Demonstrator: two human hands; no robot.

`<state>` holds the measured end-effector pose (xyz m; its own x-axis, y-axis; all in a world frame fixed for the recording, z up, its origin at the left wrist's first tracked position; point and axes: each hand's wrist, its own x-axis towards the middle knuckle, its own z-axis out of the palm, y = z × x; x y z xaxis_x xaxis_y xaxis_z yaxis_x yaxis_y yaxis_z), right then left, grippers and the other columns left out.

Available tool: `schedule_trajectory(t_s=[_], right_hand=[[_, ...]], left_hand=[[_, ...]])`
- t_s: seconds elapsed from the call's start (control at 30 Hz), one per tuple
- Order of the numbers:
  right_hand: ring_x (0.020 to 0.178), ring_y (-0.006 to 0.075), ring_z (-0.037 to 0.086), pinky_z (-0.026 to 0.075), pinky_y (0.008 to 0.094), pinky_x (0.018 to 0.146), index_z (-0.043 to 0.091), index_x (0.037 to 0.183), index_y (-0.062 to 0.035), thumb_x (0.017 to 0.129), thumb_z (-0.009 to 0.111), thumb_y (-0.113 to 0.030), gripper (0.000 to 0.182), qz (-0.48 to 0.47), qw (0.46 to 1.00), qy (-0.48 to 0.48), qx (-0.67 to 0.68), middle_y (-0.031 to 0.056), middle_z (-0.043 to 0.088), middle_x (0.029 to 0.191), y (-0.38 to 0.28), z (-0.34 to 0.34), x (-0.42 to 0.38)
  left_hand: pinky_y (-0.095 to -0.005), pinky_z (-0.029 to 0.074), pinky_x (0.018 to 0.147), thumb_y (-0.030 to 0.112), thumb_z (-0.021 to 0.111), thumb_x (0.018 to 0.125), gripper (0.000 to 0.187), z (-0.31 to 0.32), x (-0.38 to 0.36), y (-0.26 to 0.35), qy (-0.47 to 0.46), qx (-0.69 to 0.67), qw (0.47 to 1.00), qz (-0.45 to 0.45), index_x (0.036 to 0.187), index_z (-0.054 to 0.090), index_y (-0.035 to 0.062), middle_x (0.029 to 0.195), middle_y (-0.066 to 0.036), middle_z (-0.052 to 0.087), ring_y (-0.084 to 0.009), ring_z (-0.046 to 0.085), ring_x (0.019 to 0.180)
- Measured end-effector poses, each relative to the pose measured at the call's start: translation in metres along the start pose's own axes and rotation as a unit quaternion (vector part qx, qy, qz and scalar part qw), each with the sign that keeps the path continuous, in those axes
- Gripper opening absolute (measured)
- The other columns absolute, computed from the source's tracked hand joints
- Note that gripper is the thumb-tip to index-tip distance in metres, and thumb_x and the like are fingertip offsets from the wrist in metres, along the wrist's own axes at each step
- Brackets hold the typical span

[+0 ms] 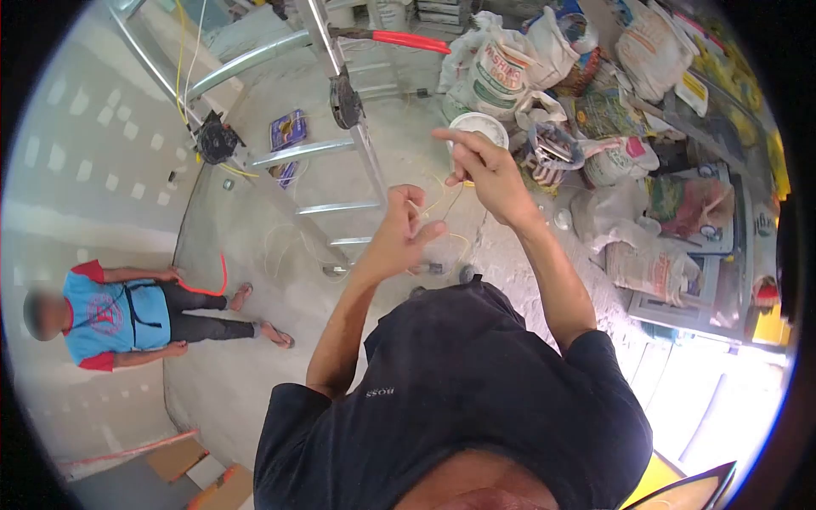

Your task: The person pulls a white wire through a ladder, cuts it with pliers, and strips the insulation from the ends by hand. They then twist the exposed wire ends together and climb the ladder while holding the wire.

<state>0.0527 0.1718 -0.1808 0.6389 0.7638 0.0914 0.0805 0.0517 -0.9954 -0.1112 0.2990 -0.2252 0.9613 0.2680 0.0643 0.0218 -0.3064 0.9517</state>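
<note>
Above the floor in front of my chest, my left hand (pixel 408 229) is raised with its fingers bent and the thumb held apart from them, nothing visible between them. My right hand (pixel 491 174) is a little higher and to the right, its index finger stretched toward the left and the other fingers curled. The two hands are apart. Behind the right hand stands a white bucket (pixel 481 125), partly covered by it. To the left of my hands rises an aluminium folding ladder (pixel 327 153) with black hinges. Thin yellow cable (pixel 455 240) lies on the floor beyond my hands.
Another person (pixel 119 314) stands at the left, with a red flexible tube (pixel 224 276) by one hand. Stuffed sacks (pixel 501 72) and other bags crowd the right. A red tube (pixel 412 40) is at the ladder's upper part. A purple packet (pixel 287 129) lies beside the ladder.
</note>
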Motion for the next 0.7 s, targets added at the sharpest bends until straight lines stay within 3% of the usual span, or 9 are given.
schedule_trajectory(t_s=[0.07, 0.13, 0.23, 0.33, 0.43, 0.53, 0.7], right_hand=[[0.067, 0.0069, 0.052, 0.046, 0.0242, 0.065, 0.057, 0.136, -0.0061, 0.103, 0.050, -0.012, 0.034, -0.027, 0.999, 0.045, -0.014, -0.0019, 0.053, 0.077, -0.006, 0.002, -0.013], [0.065, 0.0063, 0.051, 0.045, 0.0233, 0.060, 0.062, 0.128, -0.0039, 0.101, 0.054, -0.009, 0.029, -0.043, 0.996, 0.029, -0.074, -0.0023, 0.052, 0.075, -0.012, 0.004, -0.027], [0.062, 0.0060, 0.049, 0.043, 0.0227, 0.056, 0.065, 0.118, -0.0015, 0.098, 0.059, -0.007, 0.022, -0.018, 0.996, 0.069, -0.056, -0.0020, 0.053, 0.076, -0.011, 0.015, -0.044], [0.064, 0.0060, 0.053, 0.045, 0.0237, 0.057, 0.066, 0.112, -0.0013, 0.094, 0.063, -0.006, 0.019, -0.038, 0.987, 0.107, -0.115, 0.0001, 0.062, 0.081, -0.007, 0.019, -0.058], [0.069, 0.0070, 0.056, 0.048, 0.0256, 0.063, 0.068, 0.112, -0.0022, 0.092, 0.066, -0.007, 0.020, -0.054, 0.984, 0.127, -0.111, 0.0020, 0.068, 0.085, -0.011, 0.021, -0.071], [0.073, 0.0077, 0.058, 0.049, 0.0263, 0.067, 0.069, 0.111, -0.0021, 0.092, 0.067, -0.009, 0.020, -0.060, 0.984, 0.131, -0.104, 0.0025, 0.069, 0.087, -0.013, 0.016, -0.082], [0.075, 0.0076, 0.057, 0.048, 0.0261, 0.068, 0.069, 0.112, -0.0025, 0.093, 0.067, -0.010, 0.020, -0.063, 0.985, 0.117, -0.112, 0.0024, 0.068, 0.088, -0.009, -0.004, -0.093]], left_hand=[[-0.0261, 0.038, 0.064, 0.009, 0.060, 0.097, 0.031, -0.012, 0.003, -0.001, -0.029, 0.012, 0.999, 0.016, 0.118, 0.037, 0.0040, 0.088, -0.002, 0.041, -0.0092, 0.036, 0.070], [-0.0227, 0.037, 0.066, 0.011, 0.055, 0.101, 0.022, -0.018, 0.007, 0.003, -0.033, -0.123, 0.991, 0.032, 0.115, 0.039, 0.0059, 0.088, 0.001, 0.042, -0.0069, 0.039, 0.072], [-0.0225, 0.038, 0.065, 0.013, 0.053, 0.102, 0.014, -0.022, 0.012, 0.019, -0.056, -0.130, 0.989, 0.041, 0.110, 0.044, 0.0055, 0.083, 0.002, 0.045, -0.0066, 0.040, 0.072], [-0.0231, 0.039, 0.064, 0.013, 0.057, 0.101, 0.013, -0.022, 0.019, 0.032, -0.071, -0.164, 0.984, 0.009, 0.105, 0.048, 0.0048, 0.081, 0.001, 0.049, -0.0068, 0.044, 0.071], [-0.0231, 0.040, 0.062, 0.012, 0.063, 0.097, 0.017, -0.012, 0.019, 0.036, -0.055, -0.186, 0.980, -0.039, 0.104, 0.050, 0.0036, 0.081, -0.001, 0.055, -0.0074, 0.049, 0.069], [-0.0228, 0.041, 0.060, 0.009, 0.068, 0.093, 0.025, 0.002, 0.018, 0.038, -0.013, -0.230, 0.972, -0.035, 0.110, 0.052, 0.0025, 0.079, -0.001, 0.056, -0.0079, 0.052, 0.069], [-0.0226, 0.042, 0.059, 0.006, 0.070, 0.090, 0.030, 0.017, 0.022, 0.050, -0.027, -0.242, 0.970, -0.023, 0.116, 0.054, 0.0028, 0.078, -0.001, 0.057, -0.0087, 0.055, 0.068]])
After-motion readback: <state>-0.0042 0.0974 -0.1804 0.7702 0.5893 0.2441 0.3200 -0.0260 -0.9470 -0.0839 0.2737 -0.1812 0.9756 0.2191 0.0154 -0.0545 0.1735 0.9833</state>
